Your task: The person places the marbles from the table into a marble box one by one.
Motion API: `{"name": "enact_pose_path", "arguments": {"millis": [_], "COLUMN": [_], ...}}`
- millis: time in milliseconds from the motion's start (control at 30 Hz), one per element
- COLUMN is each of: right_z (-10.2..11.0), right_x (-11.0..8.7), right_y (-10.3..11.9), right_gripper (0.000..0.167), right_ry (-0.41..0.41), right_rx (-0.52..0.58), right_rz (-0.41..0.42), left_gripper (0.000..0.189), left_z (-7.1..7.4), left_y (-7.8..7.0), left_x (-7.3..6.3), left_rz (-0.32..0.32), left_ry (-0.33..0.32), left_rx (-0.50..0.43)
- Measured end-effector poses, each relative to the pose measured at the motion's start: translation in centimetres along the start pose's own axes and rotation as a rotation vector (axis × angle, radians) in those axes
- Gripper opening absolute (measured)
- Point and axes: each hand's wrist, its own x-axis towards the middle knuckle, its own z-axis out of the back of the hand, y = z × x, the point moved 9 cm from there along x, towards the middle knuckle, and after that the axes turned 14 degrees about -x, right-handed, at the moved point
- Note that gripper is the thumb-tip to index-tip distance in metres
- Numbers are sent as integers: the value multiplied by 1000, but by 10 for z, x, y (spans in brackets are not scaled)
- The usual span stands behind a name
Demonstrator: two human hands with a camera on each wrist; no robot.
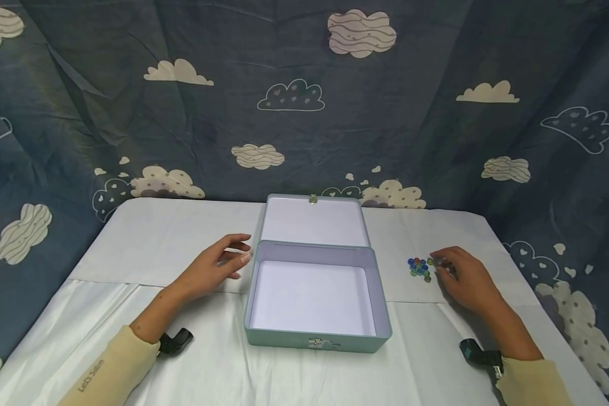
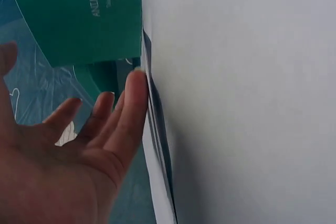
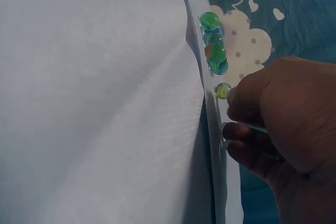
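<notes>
A pale green metal box stands at the middle of the table, its lid tipped back and its white floor bare. Beside its left wall is my left hand, palm turned towards the box, fingers loosely bent and holding nothing. To the right of the box lies a small cluster of glass marbles, blue, green and red. My right hand reaches in from the right, thumb and forefinger spread around a yellow-green marble at the cluster's right edge. In the right wrist view a fingertip is right at that marble.
A white cloth covers the table, with folds along its front part. Behind it and at both sides hangs a dark blue curtain with cloud prints. Each wrist wears a small black camera; both sleeves are beige.
</notes>
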Motion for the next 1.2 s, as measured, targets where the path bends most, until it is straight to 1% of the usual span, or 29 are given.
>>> {"name": "enact_pose_path", "arguments": {"millis": [133,233,333,433,633,733,900,1200], "right_z": [0,-1,-1,-3,-5,-5,-6,-8], "right_x": [1,1,1,2,2,2,2,4], "right_y": [0,0,0,0,0,1,2,1], "right_gripper": [28,26,25,24,25,27,28,21], "right_ry": [-5,-7,-1,12,32,33,38,31], "right_rx": [-2,0,-1,-4,-13,-17,-11,-9], "right_rz": [-2,0,1,-1,-3,-6,-5,-5], "left_gripper": [70,76,79,81,81,81,81,78], "left_z": [-11,-16,-19,-22,-24,-25,-25,-24], "left_y": [-3,-6,-8,-9,-7,-6,-5,-4], "left_x": [-2,-3,-4,-4,-5,-5,-5,-5], "left_rz": [-16,-44,-73,-86,-80,-73,-80,-70], "left_ry": [77,126,159,180,208,218,220,208], "left_rx": [-58,-66,-61,-73,-125,-137,-128,-115]}}
